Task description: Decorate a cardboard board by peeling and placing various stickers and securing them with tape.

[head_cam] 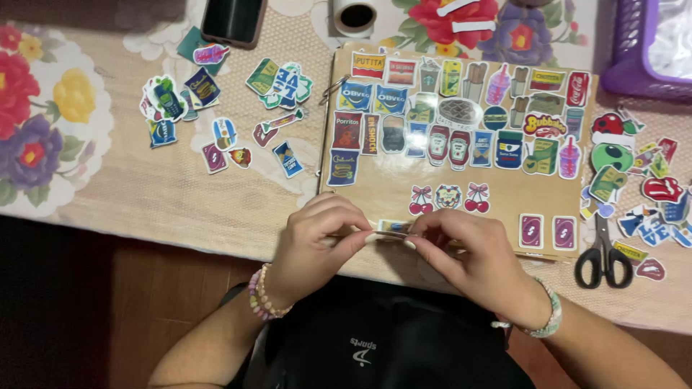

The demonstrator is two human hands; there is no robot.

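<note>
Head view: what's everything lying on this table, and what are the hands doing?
Board: one, brown, centre, covered with many colourful stickers.
Loose stickers: many, mixed colours, left of board; more at right.
Scissors: one, black handles, right of board.
Phone: one, black, top edge.
Tape roll: one, white, top edge.
Basket: one, purple, top right corner.
Tablecloth: one, beige with red, yellow and purple flowers.
Small sticker: one, pinched between both hands at the board's near edge.
Left hand: beaded bracelets on wrist.
Right hand: pale bracelet on wrist.
</note>
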